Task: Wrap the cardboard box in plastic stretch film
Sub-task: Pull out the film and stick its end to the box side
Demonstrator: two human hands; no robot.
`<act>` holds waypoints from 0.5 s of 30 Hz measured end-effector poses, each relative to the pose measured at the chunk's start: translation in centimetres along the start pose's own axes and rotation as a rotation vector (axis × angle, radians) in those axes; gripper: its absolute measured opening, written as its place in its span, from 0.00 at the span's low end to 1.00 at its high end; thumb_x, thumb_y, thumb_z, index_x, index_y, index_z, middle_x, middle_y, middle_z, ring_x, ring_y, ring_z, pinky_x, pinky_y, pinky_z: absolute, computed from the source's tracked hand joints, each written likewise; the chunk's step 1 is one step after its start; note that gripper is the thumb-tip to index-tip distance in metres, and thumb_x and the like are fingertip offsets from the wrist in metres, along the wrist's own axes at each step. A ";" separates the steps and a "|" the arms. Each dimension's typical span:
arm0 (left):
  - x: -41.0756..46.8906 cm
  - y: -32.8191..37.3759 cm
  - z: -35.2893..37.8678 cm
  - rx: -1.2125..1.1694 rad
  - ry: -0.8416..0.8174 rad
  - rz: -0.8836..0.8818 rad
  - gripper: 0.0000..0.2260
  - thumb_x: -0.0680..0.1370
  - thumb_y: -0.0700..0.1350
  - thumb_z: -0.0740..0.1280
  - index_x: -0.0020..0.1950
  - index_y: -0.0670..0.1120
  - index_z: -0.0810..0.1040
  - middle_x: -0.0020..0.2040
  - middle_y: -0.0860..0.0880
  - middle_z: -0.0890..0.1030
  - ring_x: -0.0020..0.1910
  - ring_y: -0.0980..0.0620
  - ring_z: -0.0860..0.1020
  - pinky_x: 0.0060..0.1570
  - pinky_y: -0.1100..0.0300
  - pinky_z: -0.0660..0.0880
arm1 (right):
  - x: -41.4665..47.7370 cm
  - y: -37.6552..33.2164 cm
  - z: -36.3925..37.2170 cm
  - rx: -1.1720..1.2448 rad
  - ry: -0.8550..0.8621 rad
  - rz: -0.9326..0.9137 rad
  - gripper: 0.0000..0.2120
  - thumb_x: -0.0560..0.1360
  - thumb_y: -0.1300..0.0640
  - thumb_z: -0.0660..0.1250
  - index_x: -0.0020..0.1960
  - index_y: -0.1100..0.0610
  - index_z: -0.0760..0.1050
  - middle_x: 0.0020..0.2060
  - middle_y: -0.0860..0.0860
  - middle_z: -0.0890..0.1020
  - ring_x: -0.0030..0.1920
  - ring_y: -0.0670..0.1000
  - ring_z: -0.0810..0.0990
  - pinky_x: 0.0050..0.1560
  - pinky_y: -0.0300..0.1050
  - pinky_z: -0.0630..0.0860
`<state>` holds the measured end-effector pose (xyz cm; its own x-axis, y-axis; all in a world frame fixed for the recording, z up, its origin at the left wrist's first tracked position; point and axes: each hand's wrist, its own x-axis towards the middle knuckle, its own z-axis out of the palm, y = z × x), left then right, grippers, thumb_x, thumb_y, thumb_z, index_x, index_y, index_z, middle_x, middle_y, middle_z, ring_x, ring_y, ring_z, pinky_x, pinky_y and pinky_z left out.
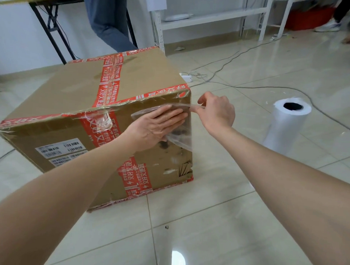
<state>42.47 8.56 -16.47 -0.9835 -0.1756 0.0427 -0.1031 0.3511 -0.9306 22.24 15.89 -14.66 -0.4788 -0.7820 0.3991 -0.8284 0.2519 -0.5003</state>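
Observation:
A large cardboard box (pixel 76 101) with red printed tape stands on the tiled floor. My left hand (pixel 156 124) lies flat with straight fingers on the box's near side, pressing a piece of clear stretch film (pixel 182 136) against the cardboard by the right corner. My right hand (pixel 216 112) is just past that corner and pinches the film's upper edge between thumb and fingers, the film stretched thin. A white roll of stretch film (pixel 285 128) stands upright on the floor to the right of the box, apart from both hands.
A person in jeans (pixel 106 21) stands behind the box beside a black-legged table (pixel 49 23). White metal shelving (pixel 212 16) is at the back. Cables and a power strip (pixel 187 77) lie on the floor behind the box. Another person's shoe (pixel 328 26) shows far right.

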 end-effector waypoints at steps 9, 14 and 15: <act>-1.1 0.5 -0.3 -0.105 -0.039 -0.094 0.29 0.81 0.55 0.44 0.77 0.43 0.38 0.77 0.44 0.40 0.76 0.46 0.38 0.73 0.48 0.32 | -3.3 1.2 0.1 0.005 0.303 -0.130 0.16 0.70 0.56 0.72 0.56 0.53 0.75 0.54 0.53 0.76 0.57 0.57 0.73 0.59 0.49 0.68; -2.0 0.2 -1.0 -0.221 -0.094 -0.127 0.27 0.82 0.52 0.45 0.78 0.45 0.41 0.78 0.44 0.42 0.76 0.46 0.38 0.75 0.48 0.37 | -10.0 3.1 2.4 0.032 0.280 -0.118 0.08 0.69 0.61 0.69 0.46 0.53 0.73 0.45 0.52 0.75 0.46 0.55 0.74 0.44 0.44 0.66; -2.6 0.2 -1.2 -0.238 -0.115 -0.130 0.27 0.82 0.51 0.47 0.78 0.46 0.40 0.78 0.44 0.41 0.76 0.46 0.37 0.75 0.48 0.37 | -11.2 3.9 3.0 0.054 0.122 -0.033 0.05 0.72 0.60 0.66 0.47 0.53 0.73 0.46 0.51 0.75 0.48 0.55 0.73 0.45 0.44 0.66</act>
<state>44.84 10.18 -16.36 -0.9380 -0.3312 0.1020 -0.2723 0.5222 -0.8082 25.21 23.89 -23.42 -0.4859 -0.7131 0.5054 -0.8292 0.1933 -0.5245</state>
